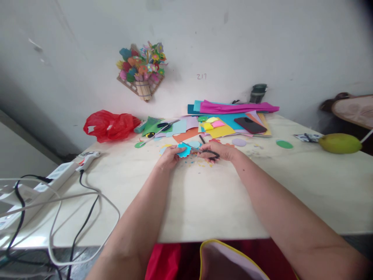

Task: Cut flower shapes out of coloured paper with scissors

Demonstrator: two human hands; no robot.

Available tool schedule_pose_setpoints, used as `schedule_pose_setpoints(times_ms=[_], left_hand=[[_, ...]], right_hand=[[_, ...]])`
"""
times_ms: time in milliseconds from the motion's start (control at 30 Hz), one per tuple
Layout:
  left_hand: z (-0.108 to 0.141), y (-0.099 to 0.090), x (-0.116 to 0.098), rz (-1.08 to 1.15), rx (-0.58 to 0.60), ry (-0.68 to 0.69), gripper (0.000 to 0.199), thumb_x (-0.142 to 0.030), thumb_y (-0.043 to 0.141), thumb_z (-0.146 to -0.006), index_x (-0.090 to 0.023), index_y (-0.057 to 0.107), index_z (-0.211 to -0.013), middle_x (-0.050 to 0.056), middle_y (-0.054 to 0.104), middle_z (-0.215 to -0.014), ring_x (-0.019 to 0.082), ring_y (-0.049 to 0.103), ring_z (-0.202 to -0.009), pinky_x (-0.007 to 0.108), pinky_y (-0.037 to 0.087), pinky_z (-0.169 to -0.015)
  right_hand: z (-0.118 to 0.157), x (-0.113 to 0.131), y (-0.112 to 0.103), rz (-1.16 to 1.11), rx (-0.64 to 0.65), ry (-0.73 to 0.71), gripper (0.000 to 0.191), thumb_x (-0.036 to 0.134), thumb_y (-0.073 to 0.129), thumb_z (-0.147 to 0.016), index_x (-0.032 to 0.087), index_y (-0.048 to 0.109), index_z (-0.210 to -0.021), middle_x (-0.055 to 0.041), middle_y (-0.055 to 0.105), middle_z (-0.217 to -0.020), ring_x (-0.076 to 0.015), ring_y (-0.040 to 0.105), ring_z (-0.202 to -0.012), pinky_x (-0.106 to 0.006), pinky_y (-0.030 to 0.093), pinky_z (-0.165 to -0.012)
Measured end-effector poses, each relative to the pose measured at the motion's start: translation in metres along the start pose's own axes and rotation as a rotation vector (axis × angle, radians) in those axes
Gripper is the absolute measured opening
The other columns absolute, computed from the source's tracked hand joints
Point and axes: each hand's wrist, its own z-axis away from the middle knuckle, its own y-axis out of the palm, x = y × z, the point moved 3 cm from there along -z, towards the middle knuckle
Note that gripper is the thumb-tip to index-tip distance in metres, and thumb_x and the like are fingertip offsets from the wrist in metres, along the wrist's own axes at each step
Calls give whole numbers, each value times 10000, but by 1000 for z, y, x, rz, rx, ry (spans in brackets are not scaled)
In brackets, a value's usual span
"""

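Observation:
My left hand (169,156) pinches a bright blue paper piece (184,151) with a scalloped edge. In my right hand (219,150) is a pair of scissors (215,154) with dark handles, its blades pointing left at the blue piece's edge. Whether the blades touch the paper is too small to tell. Small blue and yellow paper scraps (201,162) lie on the table below my hands. Close by are a pale blue paper disc (194,144) and a red paper piece (215,141), both partly hidden.
Coloured sheets (221,131) and a dark phone (250,125) lie at the back of the table (204,202). A second pair of scissors (166,125) and a red plastic bag (110,125) are back left. Cables and a power strip (55,182) run along the left; a yellow-green fruit (340,143) sits right.

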Motion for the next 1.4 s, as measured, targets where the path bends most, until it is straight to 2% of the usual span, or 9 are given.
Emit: schedule_pose_setpoints(times_ms=[167,500,733,933,1400], left_hand=[[1,1,-1,12,-3,4,158,-171,760,-538,-82,656,-617,77,664,-617,146,606,-559,258,487,-590],[0,-1,0,-26,22,10,207,-202,779,-521,-82,674,-653,71,665,-624,133,589,-533,254,460,-574],[0,-2,0,-26,25,18,212,-215,792,-505,-94,664,-622,58,659,-610,131,586,-534,250,461,-563],[1,1,-1,-8,-16,38,201,-215,790,-501,-97,654,-590,57,649,-583,131,580,-526,251,462,-566],[2,1,-2,5,-20,40,194,-198,779,-523,-91,648,-617,66,658,-609,139,592,-547,260,468,-583]], right_hand=[[-1,-1,-1,-8,-9,20,294,387,645,-700,133,577,-830,27,542,-493,-60,477,-362,-157,235,-301],[-1,-3,-4,18,8,17,326,370,641,-703,114,605,-900,38,536,-487,-56,471,-355,-162,237,-307],[0,-1,-3,16,0,19,316,349,674,-672,119,613,-880,44,529,-478,-56,464,-361,-167,235,-324],[-2,-4,-1,-33,-2,18,302,371,677,-672,136,604,-847,43,528,-479,-60,468,-362,-172,259,-335],[-5,-7,-1,-47,-7,-2,288,359,676,-667,138,609,-840,42,527,-478,-62,469,-366,-178,299,-361]])
